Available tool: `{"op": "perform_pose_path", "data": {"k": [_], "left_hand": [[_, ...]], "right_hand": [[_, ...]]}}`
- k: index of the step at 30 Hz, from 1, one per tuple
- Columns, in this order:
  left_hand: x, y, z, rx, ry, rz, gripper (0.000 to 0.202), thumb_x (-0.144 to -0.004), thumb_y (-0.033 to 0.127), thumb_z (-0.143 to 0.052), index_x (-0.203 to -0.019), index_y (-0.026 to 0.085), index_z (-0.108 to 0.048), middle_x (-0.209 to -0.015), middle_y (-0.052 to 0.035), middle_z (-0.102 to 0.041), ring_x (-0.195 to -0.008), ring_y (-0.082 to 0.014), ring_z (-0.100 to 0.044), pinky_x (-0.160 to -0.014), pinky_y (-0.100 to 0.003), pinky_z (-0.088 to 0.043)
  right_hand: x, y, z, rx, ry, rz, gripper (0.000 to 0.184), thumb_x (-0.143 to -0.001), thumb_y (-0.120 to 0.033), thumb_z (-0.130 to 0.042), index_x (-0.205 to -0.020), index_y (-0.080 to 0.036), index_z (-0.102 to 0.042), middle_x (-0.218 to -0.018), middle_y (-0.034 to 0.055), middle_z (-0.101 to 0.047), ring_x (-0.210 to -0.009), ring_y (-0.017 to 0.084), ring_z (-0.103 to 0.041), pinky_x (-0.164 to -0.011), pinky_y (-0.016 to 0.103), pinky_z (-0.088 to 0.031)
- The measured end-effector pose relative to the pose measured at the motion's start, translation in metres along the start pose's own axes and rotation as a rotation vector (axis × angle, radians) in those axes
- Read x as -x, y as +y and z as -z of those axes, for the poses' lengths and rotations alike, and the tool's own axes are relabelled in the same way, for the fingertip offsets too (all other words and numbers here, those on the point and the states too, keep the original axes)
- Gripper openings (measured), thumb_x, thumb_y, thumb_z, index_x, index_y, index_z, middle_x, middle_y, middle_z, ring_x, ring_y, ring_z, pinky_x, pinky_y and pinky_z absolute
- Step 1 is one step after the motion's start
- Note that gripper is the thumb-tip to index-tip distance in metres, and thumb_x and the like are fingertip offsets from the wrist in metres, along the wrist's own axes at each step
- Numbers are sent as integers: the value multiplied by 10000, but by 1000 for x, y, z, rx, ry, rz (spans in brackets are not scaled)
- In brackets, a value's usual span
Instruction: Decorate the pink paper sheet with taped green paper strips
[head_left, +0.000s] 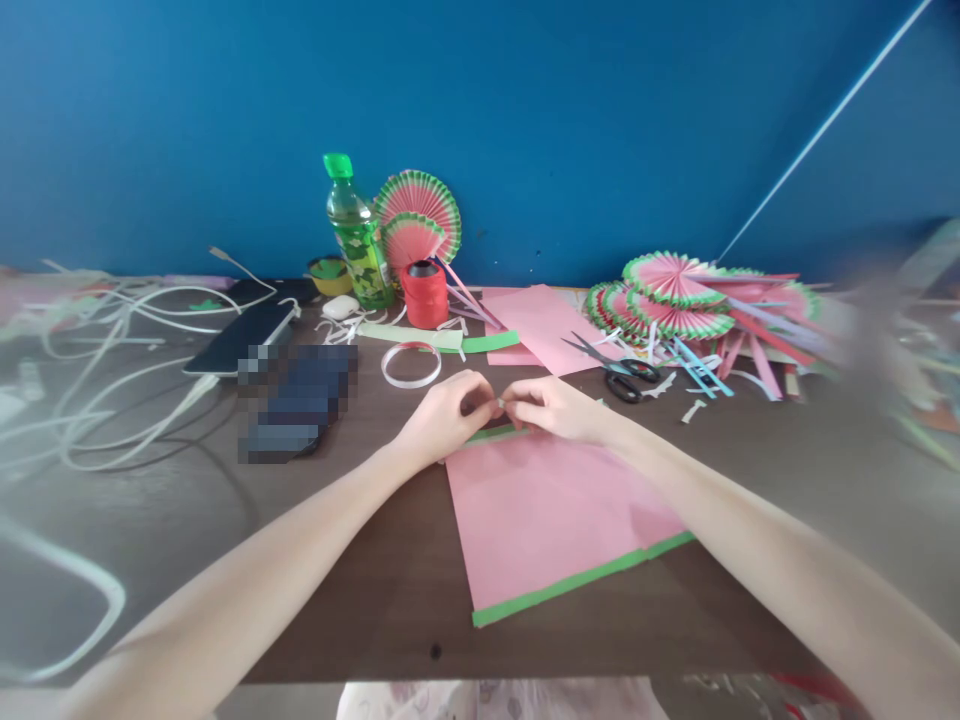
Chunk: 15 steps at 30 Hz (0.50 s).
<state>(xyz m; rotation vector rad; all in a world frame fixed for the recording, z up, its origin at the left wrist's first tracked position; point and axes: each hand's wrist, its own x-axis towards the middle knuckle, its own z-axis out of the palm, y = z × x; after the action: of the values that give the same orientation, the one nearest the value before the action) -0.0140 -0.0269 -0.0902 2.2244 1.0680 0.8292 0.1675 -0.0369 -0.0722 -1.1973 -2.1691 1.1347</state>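
A pink paper sheet (547, 515) with green strips along its near and far edges lies on the dark wooden table (360, 560) in front of me. My left hand (448, 413) and my right hand (555, 408) meet at the sheet's far edge. Both pinch together over the far green strip (491, 434), fingertips touching. What the fingertips hold there is too small to make out.
Scissors (622, 372), more pink paper (541, 322) and a pile of pink-green paper fans (679, 300) lie at the right. A green bottle (356, 235), red ribbon spool (425, 293), tape ring (411, 363), phone (240, 337) and white cables (112, 400) are behind and left.
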Motion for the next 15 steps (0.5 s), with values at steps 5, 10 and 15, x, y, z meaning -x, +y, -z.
{"op": "perform_pose_path", "data": {"k": [5,10,15], "left_hand": [[0,0,0,-47,-15,-24,96,-744,241,-495,-688,176,-538,-699,7,-539,-642,-120,-514,-607,-250,-414],[1,2,0,-165,-18,-88,89,-744,207,-486,-668,171,-516,-685,6,-520,-642,-119,-499,-597,-242,-399],[3,3,-3,-419,74,-216,112,-748,165,-452,-644,163,-492,-675,-19,-518,-669,-145,-488,-619,-260,-385]], "right_hand": [[0,1,-2,50,20,10,156,-770,-183,-422,-740,-137,-568,-616,-16,-536,-531,81,-436,-529,210,-330],[1,-1,-4,109,41,-2,177,-767,-171,-430,-799,-142,-602,-590,-19,-533,-538,93,-458,-533,211,-337],[2,-6,-8,195,93,13,171,-771,-158,-432,-769,-149,-603,-653,1,-578,-584,106,-477,-575,225,-347]]}}
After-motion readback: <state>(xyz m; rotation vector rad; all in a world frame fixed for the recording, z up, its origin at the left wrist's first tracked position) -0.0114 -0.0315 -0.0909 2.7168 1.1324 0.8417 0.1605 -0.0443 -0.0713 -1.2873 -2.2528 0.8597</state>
